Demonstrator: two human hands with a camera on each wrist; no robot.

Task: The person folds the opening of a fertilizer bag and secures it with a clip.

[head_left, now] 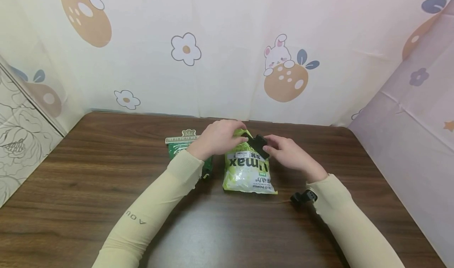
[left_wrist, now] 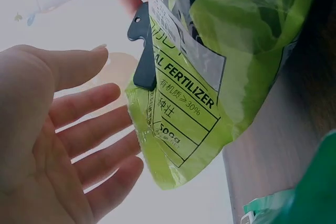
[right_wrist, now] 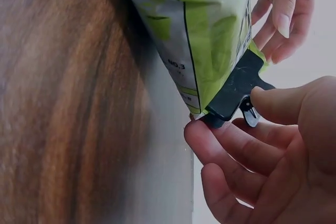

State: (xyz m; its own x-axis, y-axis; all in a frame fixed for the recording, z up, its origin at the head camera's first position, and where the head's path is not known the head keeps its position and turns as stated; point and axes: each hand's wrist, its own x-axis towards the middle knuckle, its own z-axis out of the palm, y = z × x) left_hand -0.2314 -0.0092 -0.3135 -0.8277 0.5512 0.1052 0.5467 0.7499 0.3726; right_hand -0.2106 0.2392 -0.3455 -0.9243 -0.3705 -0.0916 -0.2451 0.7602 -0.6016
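A green and white fertilizer bag point(head_left: 246, 179) stands on the table, its top edge gathered under a black clip point(head_left: 259, 145). My right hand point(head_left: 289, 153) pinches the clip between thumb and fingers, seen closely in the right wrist view, where the clip point(right_wrist: 236, 87) spans the bag's upper edge. By the other top corner is my left hand point(head_left: 220, 138). In the left wrist view its fingers are spread and relaxed beside the bag's folded corner point(left_wrist: 163, 166), holding nothing.
Left of the fertilizer bag lies a dark green packet point(head_left: 207, 166), partly hidden by my left arm, with a pale ruler-marked clip point(head_left: 182, 139) along its top. A small black device point(head_left: 301, 197) is by my right wrist. A patterned curtain point(head_left: 227, 75) hangs behind the wooden table point(head_left: 227, 228).
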